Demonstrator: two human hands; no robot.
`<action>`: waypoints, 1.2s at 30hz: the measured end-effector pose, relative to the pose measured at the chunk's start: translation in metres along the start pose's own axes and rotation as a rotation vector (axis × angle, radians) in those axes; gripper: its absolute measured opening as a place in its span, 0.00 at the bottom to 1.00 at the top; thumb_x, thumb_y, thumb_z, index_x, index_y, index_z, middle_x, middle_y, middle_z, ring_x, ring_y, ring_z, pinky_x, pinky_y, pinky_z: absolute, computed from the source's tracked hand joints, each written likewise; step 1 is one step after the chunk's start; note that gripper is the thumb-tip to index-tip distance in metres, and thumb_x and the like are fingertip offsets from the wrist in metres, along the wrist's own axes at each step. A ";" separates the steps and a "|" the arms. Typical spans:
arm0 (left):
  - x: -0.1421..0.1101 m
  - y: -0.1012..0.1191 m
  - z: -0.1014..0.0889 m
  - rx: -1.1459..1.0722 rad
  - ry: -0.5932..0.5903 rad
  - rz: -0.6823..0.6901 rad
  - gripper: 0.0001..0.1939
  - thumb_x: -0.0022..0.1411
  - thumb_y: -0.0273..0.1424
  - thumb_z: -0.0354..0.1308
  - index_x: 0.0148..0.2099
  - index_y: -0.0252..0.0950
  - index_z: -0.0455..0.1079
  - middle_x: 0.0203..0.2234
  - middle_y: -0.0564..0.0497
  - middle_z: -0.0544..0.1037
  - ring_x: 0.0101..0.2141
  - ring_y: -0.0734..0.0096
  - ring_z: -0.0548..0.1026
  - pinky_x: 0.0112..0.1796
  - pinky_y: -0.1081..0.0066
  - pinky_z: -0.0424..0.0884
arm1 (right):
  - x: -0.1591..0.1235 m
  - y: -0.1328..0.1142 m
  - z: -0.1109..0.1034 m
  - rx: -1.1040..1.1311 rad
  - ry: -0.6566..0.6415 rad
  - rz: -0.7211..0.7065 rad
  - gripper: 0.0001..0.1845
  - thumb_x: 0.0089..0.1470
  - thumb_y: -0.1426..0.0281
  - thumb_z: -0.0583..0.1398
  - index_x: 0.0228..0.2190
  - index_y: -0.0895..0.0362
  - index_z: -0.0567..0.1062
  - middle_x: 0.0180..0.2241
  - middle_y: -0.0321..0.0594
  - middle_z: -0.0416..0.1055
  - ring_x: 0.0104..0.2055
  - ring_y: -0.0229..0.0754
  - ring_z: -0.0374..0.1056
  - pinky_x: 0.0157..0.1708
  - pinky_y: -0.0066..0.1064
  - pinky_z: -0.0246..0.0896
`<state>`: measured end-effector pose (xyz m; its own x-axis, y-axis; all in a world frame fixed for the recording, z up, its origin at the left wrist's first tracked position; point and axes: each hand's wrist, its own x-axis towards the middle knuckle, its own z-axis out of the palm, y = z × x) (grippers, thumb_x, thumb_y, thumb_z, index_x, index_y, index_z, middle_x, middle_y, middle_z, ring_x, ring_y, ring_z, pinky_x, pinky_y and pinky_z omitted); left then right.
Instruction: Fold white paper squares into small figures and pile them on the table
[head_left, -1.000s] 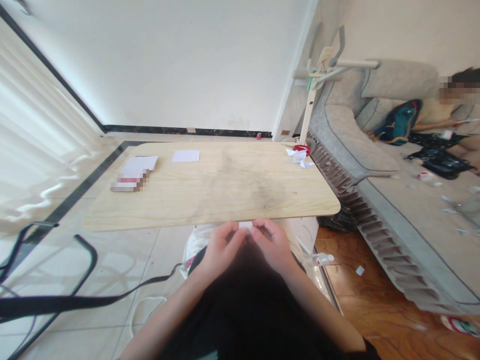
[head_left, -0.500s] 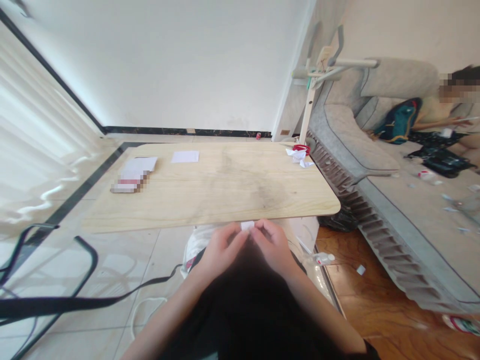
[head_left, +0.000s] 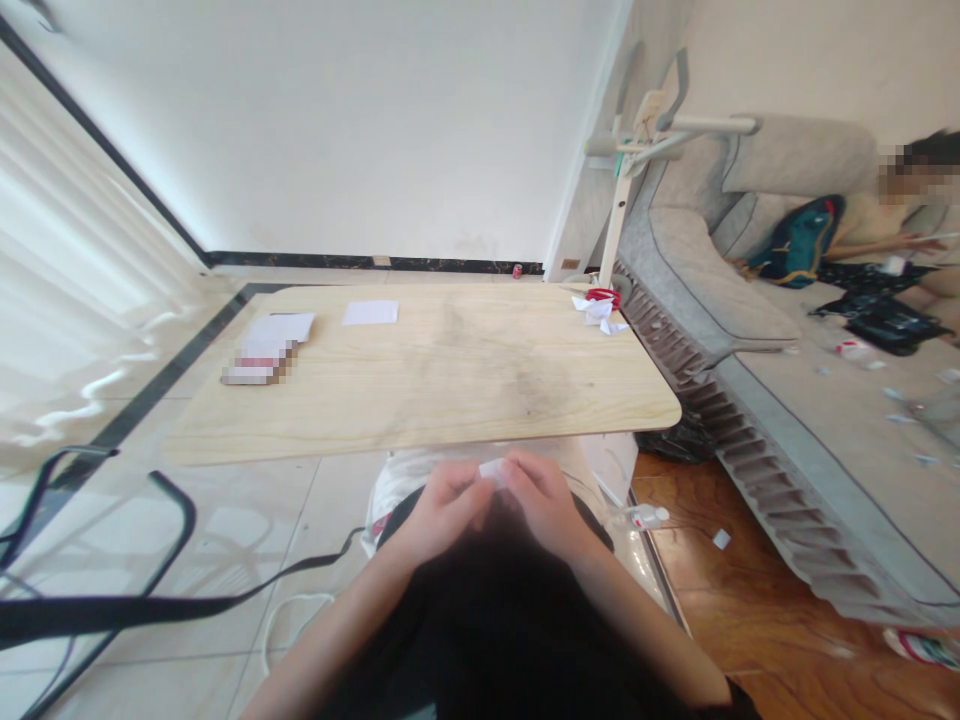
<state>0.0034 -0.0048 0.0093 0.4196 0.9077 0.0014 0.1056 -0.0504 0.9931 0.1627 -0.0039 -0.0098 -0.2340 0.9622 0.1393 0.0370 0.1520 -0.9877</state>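
A small piece of white paper (head_left: 493,469) is held between my two hands, just off the near edge of the wooden table (head_left: 360,390). My left hand (head_left: 448,503) pinches its left side with thumb and fingers. On the right side, my right hand (head_left: 541,497) grips it the same way. The fingers cover part of the paper, so its full shape is hidden. Farther off on the table lie a flat white sheet (head_left: 371,312) and, at the right corner, folded white paper pieces (head_left: 598,312).
At the table's left are more white sheets (head_left: 281,328) beside a blurred-out item (head_left: 256,368). Red-handled scissors (head_left: 606,297) lie at the far right corner. A plastic bottle (head_left: 649,517) is at lower right. A person (head_left: 862,235) sits on the grey sofa (head_left: 757,310).
Both hands have dropped a little toward my body with the paper, away from the table edge. The paper has tilted, and the fingers have shifted on it.
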 end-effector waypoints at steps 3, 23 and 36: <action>0.000 0.002 0.003 -0.037 0.017 -0.038 0.23 0.64 0.38 0.50 0.17 0.36 0.61 0.15 0.54 0.66 0.21 0.73 0.66 0.27 0.73 0.63 | -0.001 0.003 0.000 0.049 0.006 -0.004 0.19 0.63 0.63 0.54 0.21 0.56 0.65 0.20 0.30 0.59 0.23 0.34 0.56 0.24 0.27 0.50; 0.008 -0.001 0.000 0.048 0.164 -0.066 0.11 0.61 0.35 0.56 0.28 0.35 0.68 0.16 0.56 0.70 0.20 0.75 0.68 0.24 0.75 0.65 | 0.002 0.002 -0.004 0.086 0.143 0.023 0.09 0.57 0.63 0.60 0.33 0.56 0.73 0.23 0.32 0.67 0.23 0.35 0.63 0.23 0.26 0.58; 0.008 0.005 -0.002 -0.108 0.175 -0.097 0.13 0.62 0.37 0.55 0.30 0.34 0.70 0.17 0.56 0.71 0.19 0.76 0.69 0.23 0.76 0.66 | -0.004 0.005 -0.006 -0.159 0.173 -0.219 0.10 0.55 0.76 0.60 0.37 0.51 0.78 0.34 0.39 0.77 0.38 0.44 0.72 0.41 0.35 0.67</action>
<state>0.0054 0.0030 0.0143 0.2484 0.9651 -0.0835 0.0363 0.0768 0.9964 0.1702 -0.0056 -0.0151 -0.0854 0.9248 0.3707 0.1588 0.3799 -0.9113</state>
